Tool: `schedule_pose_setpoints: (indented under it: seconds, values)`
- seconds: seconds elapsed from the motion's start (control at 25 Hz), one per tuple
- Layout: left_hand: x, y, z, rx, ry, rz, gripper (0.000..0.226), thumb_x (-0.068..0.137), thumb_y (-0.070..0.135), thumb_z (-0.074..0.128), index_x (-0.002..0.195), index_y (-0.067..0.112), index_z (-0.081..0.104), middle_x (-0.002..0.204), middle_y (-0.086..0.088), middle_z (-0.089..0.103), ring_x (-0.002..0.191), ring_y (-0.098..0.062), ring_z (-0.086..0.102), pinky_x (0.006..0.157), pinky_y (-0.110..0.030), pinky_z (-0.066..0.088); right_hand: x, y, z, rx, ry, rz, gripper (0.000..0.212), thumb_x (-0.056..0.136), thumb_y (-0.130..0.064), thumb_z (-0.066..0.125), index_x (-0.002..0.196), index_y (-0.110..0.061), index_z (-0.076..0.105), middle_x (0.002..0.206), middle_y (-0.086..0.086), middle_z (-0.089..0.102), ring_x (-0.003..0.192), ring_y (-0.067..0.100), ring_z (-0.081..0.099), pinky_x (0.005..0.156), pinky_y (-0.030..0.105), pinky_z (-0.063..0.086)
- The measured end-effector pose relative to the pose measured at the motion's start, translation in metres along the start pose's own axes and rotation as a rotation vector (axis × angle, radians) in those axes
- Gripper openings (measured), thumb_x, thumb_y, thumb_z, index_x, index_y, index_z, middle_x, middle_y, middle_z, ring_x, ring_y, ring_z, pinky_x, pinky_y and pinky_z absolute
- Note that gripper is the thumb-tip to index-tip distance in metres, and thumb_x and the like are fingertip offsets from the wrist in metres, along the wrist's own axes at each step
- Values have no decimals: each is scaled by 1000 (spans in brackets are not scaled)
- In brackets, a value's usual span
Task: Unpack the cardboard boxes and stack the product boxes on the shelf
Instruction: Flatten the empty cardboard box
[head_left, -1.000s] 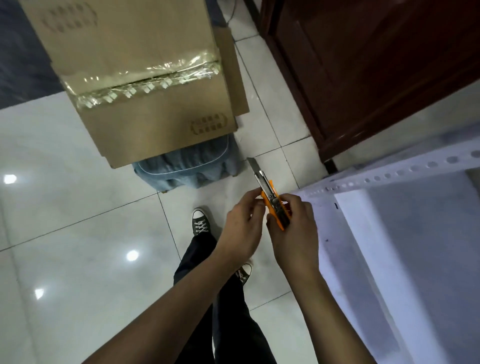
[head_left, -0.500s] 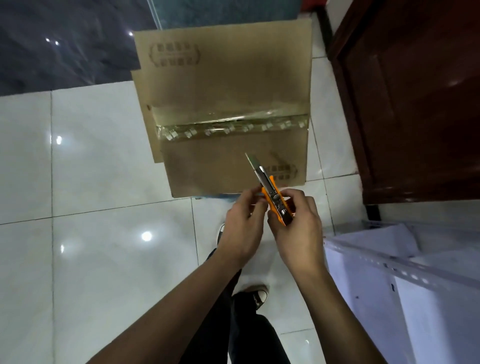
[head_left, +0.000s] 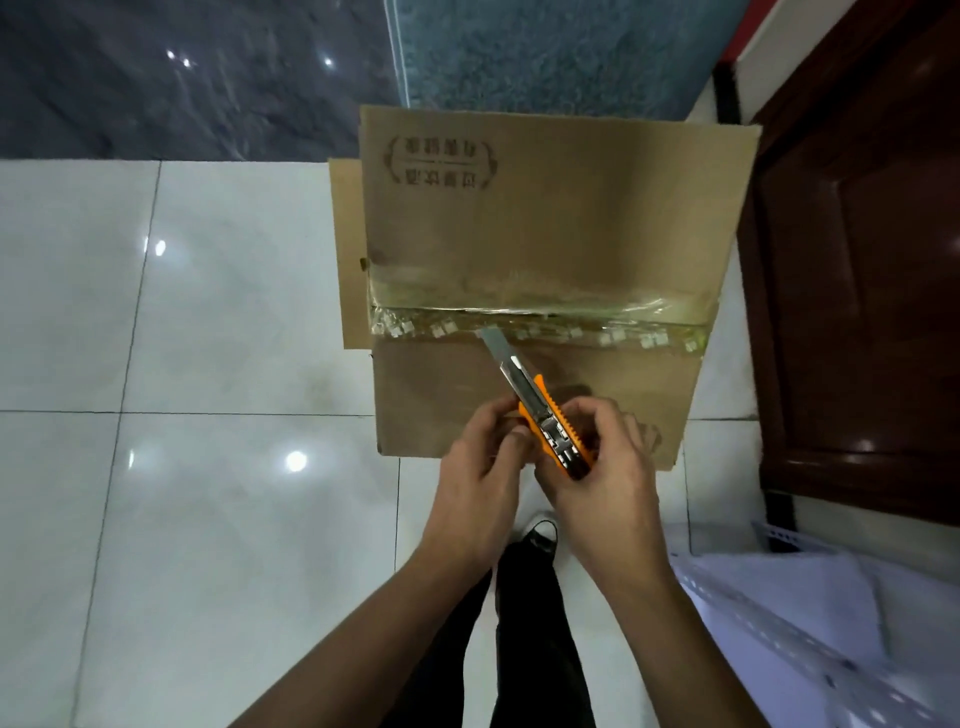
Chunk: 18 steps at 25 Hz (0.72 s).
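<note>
A closed brown cardboard box (head_left: 545, 223) stands on the floor ahead of me, its top seam sealed with clear tape (head_left: 540, 317). An orange utility knife (head_left: 545, 421) with its blade out points up and left, and the blade tip sits over the taped seam. My right hand (head_left: 602, 493) grips the knife's handle. My left hand (head_left: 483, 478) holds the handle's left side with thumb and fingers. No product boxes are in view.
White glossy floor tiles (head_left: 182, 364) spread to the left, and a dark marbled surface (head_left: 182, 78) lies beyond them. A dark wooden door (head_left: 857, 286) stands at the right. The white metal shelf (head_left: 805, 639) is at the lower right. My legs and one shoe (head_left: 540, 535) are below my hands.
My view has swung over so the box now lies straight ahead and larger. Both hands with the knife have come over the box, and the blade tip now reaches the taped seam.
</note>
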<state>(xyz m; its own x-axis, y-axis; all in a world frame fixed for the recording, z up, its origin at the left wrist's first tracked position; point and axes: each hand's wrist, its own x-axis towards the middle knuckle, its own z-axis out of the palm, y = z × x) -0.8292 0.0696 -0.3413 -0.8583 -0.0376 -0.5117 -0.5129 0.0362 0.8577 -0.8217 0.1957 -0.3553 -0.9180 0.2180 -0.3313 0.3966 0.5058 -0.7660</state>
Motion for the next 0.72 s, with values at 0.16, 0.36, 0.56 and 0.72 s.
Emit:
schedule_pose_setpoints:
  seconds: [0.16, 0.36, 0.56, 0.72]
  values:
    - [8, -5, -2, -51, 79, -1, 29, 103, 7, 47, 121, 22, 64, 103, 1, 76, 100, -15, 71, 91, -35, 56, 20, -3, 8, 59, -93, -22, 44, 75, -26, 87, 105, -37, 56, 103, -10, 58, 86, 4, 64, 77, 36, 56]
    - [20, -7, -9, -54, 137, 78, 32, 102, 11, 49, 126, 26, 65, 111, 7, 74, 107, -12, 69, 95, -35, 54, 42, -11, 5, -77, -186, -120, 35, 81, -28, 81, 104, -41, 57, 103, -23, 47, 90, -11, 56, 69, 11, 42]
    - [28, -15, -19, 509, 315, 375, 41, 100, 28, 44, 139, 25, 56, 134, 13, 55, 126, -11, 50, 103, -29, 44, 57, -32, -7, -54, -270, -187, 38, 84, -19, 77, 101, -45, 55, 97, -17, 64, 80, 2, 63, 64, 22, 48]
    - [39, -27, -21, 843, 463, 464, 56, 94, 25, 49, 149, 20, 47, 158, -8, 36, 147, -28, 33, 115, -45, 38, 63, -54, -17, -27, -364, -243, 38, 89, -22, 73, 106, -50, 54, 92, -21, 68, 68, 8, 65, 63, 31, 55]
